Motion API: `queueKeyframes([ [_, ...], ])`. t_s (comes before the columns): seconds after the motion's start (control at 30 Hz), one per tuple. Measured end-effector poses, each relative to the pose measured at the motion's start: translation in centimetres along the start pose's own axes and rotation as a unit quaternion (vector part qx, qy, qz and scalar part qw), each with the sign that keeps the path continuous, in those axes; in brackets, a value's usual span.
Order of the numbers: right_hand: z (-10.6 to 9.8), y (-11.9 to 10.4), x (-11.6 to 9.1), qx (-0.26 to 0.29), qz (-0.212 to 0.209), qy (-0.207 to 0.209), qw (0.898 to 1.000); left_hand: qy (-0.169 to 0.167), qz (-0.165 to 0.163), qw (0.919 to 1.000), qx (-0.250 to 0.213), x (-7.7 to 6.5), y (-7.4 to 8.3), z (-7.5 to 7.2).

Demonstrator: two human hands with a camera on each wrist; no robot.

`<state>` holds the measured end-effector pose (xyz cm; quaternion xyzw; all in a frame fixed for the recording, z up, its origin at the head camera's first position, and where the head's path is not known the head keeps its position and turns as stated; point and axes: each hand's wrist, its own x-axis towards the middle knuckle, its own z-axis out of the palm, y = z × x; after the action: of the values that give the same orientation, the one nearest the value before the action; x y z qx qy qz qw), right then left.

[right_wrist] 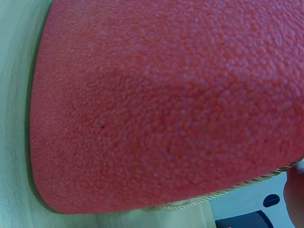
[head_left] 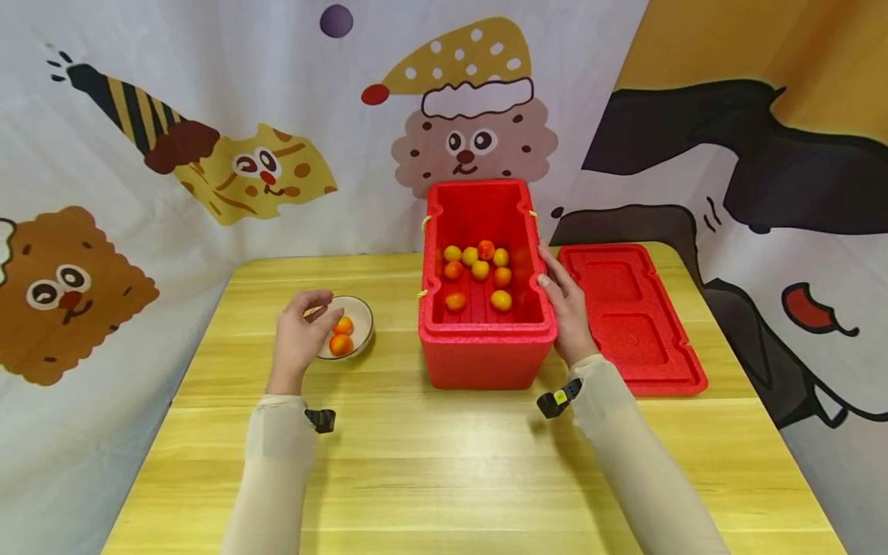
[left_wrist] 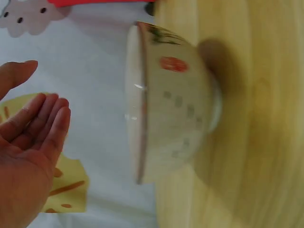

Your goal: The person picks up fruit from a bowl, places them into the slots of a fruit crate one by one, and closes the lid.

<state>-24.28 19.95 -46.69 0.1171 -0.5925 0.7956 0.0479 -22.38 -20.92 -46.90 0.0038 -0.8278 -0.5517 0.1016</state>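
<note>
My left hand (head_left: pixel 303 331) hovers over the left side of a small bowl (head_left: pixel 365 339) with a dark rim. Its fingers are loosely bent, with nothing between them in the left wrist view. Orange fruits (head_left: pixel 341 344), small and round, lie in the bowl; the hand hides part of it. My right hand (head_left: pixel 567 312) holds the right side of an uncovered red foam box (head_left: pixel 486 358), thumb at the rim and fingers along the outer wall. Several small yellow and orange fruits (head_left: pixel 480 270) are spread over the box's floor. In the right wrist view, the box wall (right_wrist: pixel 166 109) fills most of the frame.
A red foam lid (head_left: pixel 634 308) lies flat to the right of the box, partly behind my right hand. Thin gold cord (head_left: pixel 425 225) shows at the box's sides. Behind the wooden table (head_left: pixel 430 478) hangs a cartoon-printed cloth (head_left: pixel 277 85).
</note>
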Motion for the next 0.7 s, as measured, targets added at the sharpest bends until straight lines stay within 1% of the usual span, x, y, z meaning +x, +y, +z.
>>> queueKeyframes([
  [0.1,-0.1,-0.1,0.0,-0.003,0.003,0.002,1.000,-0.009,-0.041,0.9987,0.028,0.1,-1.0,0.2],
  [0.2,-0.1,-0.1,-0.1,-0.005,0.007,0.003,1.000,-0.018,-0.089,0.9937,0.066,0.2,-1.9,0.4],
  [0.3,-0.1,-0.1,-0.1,-0.008,0.009,0.005,1.000,-0.023,-0.118,0.9887,0.089,0.3,-2.5,0.6],
  [0.4,-0.1,0.0,-0.1,-0.008,0.007,0.006,1.000,-0.028,-0.127,0.9861,0.104,0.5,-3.0,0.8],
  [0.53,0.0,0.1,-0.1,-0.005,0.002,0.006,1.000,-0.032,-0.129,0.9845,0.114,0.9,-3.5,1.2],
  [0.7,-0.1,0.1,0.0,-0.001,-0.002,0.007,1.000,-0.033,-0.122,0.9818,0.142,1.3,-4.0,1.6],
])
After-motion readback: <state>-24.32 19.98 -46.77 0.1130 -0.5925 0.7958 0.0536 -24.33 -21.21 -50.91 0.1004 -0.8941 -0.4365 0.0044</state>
